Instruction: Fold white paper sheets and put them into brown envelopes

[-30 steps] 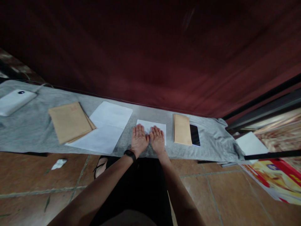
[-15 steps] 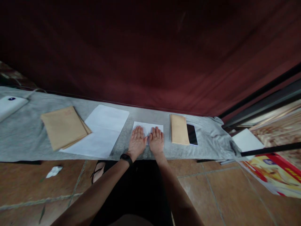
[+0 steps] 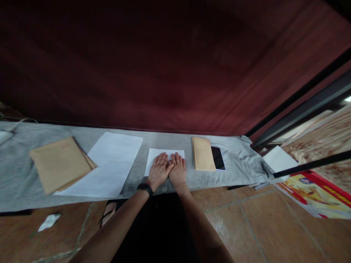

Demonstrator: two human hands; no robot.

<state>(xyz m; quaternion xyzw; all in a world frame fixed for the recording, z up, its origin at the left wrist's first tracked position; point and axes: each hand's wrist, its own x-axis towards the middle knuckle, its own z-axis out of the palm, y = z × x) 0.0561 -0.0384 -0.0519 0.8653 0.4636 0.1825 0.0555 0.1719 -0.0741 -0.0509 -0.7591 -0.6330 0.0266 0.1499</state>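
Note:
A small white paper [image 3: 152, 157], seemingly folded, lies on the grey cloth in front of me. My left hand [image 3: 159, 168] rests flat on it with fingers stretched out, a dark band round the wrist. Beside it my right hand [image 3: 177, 169] presses flat on the paper's right part, its thumb side touching the left thumb. Both palms hide the paper's near middle. Left of them are white sheets of paper [image 3: 115, 157] with a crease across. Brown envelopes [image 3: 61, 162] overlap the sheets' left side. Right of my hands sits a narrower stack of brown envelopes [image 3: 204, 154].
A dark-screened phone [image 3: 218, 158] lies partly under the right envelopes. Grey cloth [image 3: 241, 160] covers the narrow table, with a dark red curtain [image 3: 164, 73] behind it. A black metal bar [image 3: 315, 164] and a red-yellow box [image 3: 318, 193] stand at right. White scrap [image 3: 49, 222] lies on the tiled floor.
My view has shifted and tilted slightly. On the paper, my hands have come closer together and the right hand has slid left, its thumb now meeting the left one. Both remain flat.

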